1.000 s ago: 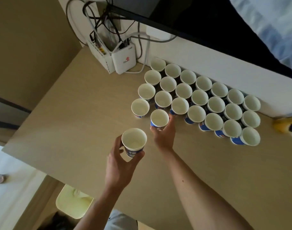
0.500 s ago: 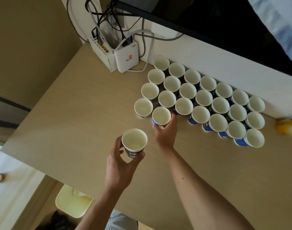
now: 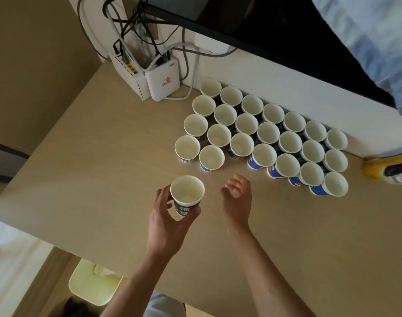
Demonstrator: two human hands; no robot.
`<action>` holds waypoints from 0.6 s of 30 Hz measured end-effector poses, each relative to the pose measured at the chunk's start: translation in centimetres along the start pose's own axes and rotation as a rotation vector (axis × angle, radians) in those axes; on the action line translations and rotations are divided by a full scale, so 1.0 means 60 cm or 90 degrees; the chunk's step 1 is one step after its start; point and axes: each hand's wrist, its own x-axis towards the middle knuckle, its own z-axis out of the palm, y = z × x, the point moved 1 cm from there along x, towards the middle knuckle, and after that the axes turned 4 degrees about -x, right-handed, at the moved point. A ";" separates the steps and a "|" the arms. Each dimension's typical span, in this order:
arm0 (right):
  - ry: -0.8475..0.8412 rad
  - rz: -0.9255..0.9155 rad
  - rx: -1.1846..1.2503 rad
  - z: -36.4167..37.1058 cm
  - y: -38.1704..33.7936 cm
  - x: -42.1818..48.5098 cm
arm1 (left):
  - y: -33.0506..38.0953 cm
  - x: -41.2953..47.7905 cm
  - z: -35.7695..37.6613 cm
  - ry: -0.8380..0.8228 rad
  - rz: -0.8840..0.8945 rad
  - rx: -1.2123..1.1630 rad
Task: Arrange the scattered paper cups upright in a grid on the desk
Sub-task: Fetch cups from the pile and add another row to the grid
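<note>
Now: cup (image 3: 187,195) upright, mouth up, gripped by left hand (image 3: 165,223).
Right hand (image 3: 237,202) empty, fingers relaxed, just beside the cup.

The paper cups (image 3: 266,133) are showing white insides and blue sides. The desk (image 3: 81,179) is looking pale tan with thin wood lines. The white router (image 3: 163,88) is showing a red logo.

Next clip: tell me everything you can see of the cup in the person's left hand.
The paper cup is white and empty inside, with blue print on its outer wall. It is held upright, mouth toward the camera, apart from the grid of cups, near its front-left corner. The left hand grips its lower wall, thumb opposite fingers.
</note>
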 end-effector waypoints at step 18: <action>-0.148 -0.034 0.066 -0.100 -0.049 -0.015 | 0.012 0.017 0.104 -0.192 0.105 0.116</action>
